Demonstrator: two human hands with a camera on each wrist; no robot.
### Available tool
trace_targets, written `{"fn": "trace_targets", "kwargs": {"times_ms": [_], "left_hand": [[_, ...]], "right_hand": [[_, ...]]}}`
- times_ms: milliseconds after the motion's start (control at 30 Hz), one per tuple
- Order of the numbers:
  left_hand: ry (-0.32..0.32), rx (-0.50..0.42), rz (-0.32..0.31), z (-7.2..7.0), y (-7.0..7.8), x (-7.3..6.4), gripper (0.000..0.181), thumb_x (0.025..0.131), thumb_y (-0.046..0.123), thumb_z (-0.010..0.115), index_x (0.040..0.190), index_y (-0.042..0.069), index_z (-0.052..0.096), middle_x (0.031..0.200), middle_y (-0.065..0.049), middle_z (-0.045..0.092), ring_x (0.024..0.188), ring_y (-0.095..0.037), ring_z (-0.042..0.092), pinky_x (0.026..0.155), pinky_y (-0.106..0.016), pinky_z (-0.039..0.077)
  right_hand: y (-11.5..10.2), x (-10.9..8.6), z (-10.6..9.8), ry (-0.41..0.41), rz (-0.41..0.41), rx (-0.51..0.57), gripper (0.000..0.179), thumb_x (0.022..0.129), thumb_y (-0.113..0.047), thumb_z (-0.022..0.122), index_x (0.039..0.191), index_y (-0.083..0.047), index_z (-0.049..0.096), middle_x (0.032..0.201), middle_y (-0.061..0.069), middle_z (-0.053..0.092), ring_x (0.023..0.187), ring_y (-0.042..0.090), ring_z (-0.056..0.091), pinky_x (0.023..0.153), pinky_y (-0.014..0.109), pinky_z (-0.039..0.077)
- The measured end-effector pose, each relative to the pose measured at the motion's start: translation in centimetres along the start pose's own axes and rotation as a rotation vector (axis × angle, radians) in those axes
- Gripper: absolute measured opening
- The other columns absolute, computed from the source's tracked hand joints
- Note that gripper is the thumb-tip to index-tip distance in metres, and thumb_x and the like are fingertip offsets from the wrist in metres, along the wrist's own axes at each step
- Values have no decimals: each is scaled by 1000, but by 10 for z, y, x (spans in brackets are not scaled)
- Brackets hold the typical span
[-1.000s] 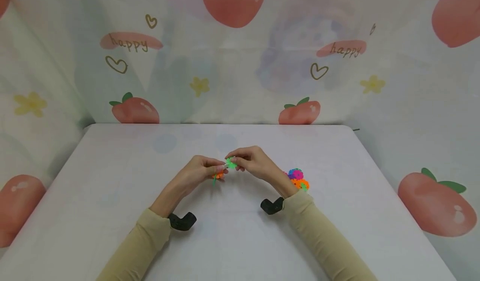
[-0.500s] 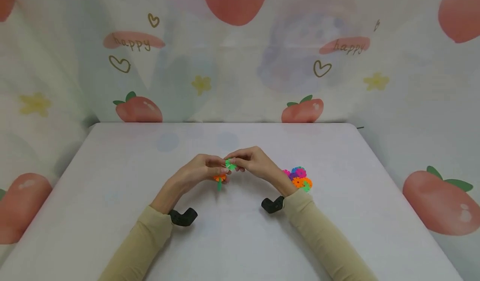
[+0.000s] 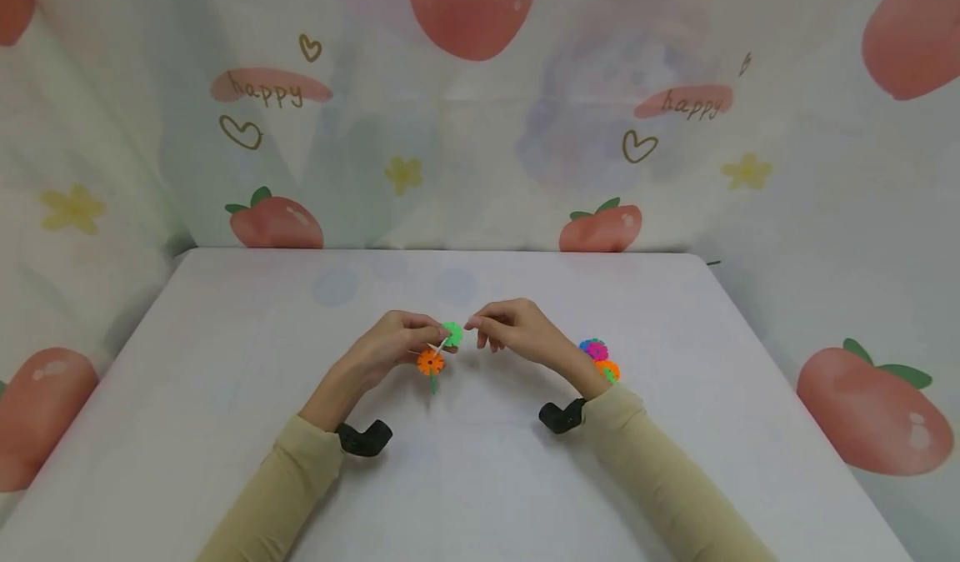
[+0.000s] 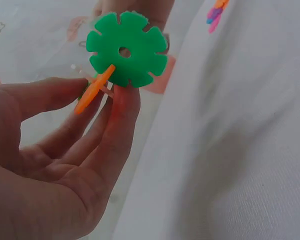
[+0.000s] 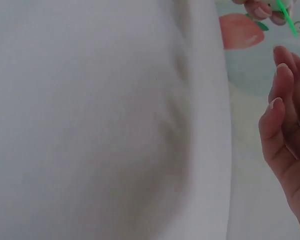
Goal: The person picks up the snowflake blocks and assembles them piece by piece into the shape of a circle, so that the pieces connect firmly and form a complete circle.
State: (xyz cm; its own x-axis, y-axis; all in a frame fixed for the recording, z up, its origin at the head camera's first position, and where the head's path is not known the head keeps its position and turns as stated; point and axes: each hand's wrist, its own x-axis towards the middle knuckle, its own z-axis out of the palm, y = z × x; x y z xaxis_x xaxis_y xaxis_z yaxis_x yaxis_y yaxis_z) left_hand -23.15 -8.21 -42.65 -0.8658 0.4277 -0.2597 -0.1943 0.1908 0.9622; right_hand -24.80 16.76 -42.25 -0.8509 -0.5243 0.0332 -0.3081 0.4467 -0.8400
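Note:
My left hand (image 3: 433,343) pinches a small toy made of interlocking plastic discs. A green notched disc (image 3: 452,333) sits at its top, an orange disc (image 3: 431,363) below it and a thin green stem (image 3: 432,383) hangs down. In the left wrist view the green disc (image 4: 126,48) faces the camera, with the orange disc (image 4: 94,90) edge-on between thumb and fingers (image 4: 121,107). My right hand (image 3: 480,333) hovers just right of the green disc, apart from it, holding nothing. Its fingers (image 5: 285,125) look relaxed in the right wrist view.
A small pile of coloured discs (image 3: 597,358), pink, blue, orange and green, lies on the white table (image 3: 225,353) behind my right wrist. A curtain printed with fruit (image 3: 480,103) hangs around the table's far and side edges.
My right hand has let go of the green disc and drawn slightly to the right. The left hand keeps the toy, whose orange disc now shows more plainly.

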Motion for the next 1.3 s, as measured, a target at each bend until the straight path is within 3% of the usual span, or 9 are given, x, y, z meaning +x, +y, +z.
{"fn": "trace_targets", "kwargs": {"times_ms": [200, 500, 667, 800, 967, 1300], "left_hand": [[17, 0, -7, -1, -2, 1, 26, 98, 25, 65, 107, 3, 76, 107, -14, 78, 93, -21, 68, 86, -33, 56], [4, -6, 15, -4, -3, 1, 29, 100, 26, 65, 108, -1, 74, 105, -11, 77, 99, -23, 68, 92, -35, 56], [-2, -21, 23, -7, -2, 0, 30, 100, 27, 64, 108, -1, 74, 111, -20, 75, 96, -22, 68, 89, -34, 56], [-4, -21, 17, -8, -2, 0, 29, 101, 27, 64, 107, 0, 73, 115, -24, 73, 93, -21, 68, 87, -33, 56], [-10, -23, 22, -9, -1, -2, 29, 101, 26, 63, 106, 0, 73, 116, -26, 73, 91, -20, 69, 86, -33, 56], [-24, -39, 31, -8, -2, -1, 29, 102, 25, 62, 107, -2, 70, 113, -24, 74, 87, -18, 71, 85, -31, 57]], "right_hand": [[13, -19, -23, 36, 43, -33, 24, 104, -21, 61, 108, -2, 76, 87, 21, 72, 77, 42, 63, 68, 32, 53], [34, -50, -55, 82, 142, -184, 23, 101, -25, 67, 109, -5, 77, 90, 12, 75, 83, 27, 67, 71, 31, 58], [42, -65, -67, 100, 173, -352, 13, 97, -15, 71, 105, -7, 78, 94, 5, 74, 84, 20, 64, 74, 28, 53], [49, -72, -73, 91, 189, -461, 11, 93, -10, 74, 101, -4, 76, 91, 5, 71, 83, 19, 60, 74, 30, 51], [55, -74, -74, 51, 258, -514, 19, 90, -17, 79, 101, -3, 74, 96, 8, 68, 88, 21, 59, 78, 32, 53], [54, -72, -71, 76, 231, -491, 19, 89, -15, 81, 92, -6, 65, 85, 4, 63, 83, 19, 54, 72, 29, 48]]}}
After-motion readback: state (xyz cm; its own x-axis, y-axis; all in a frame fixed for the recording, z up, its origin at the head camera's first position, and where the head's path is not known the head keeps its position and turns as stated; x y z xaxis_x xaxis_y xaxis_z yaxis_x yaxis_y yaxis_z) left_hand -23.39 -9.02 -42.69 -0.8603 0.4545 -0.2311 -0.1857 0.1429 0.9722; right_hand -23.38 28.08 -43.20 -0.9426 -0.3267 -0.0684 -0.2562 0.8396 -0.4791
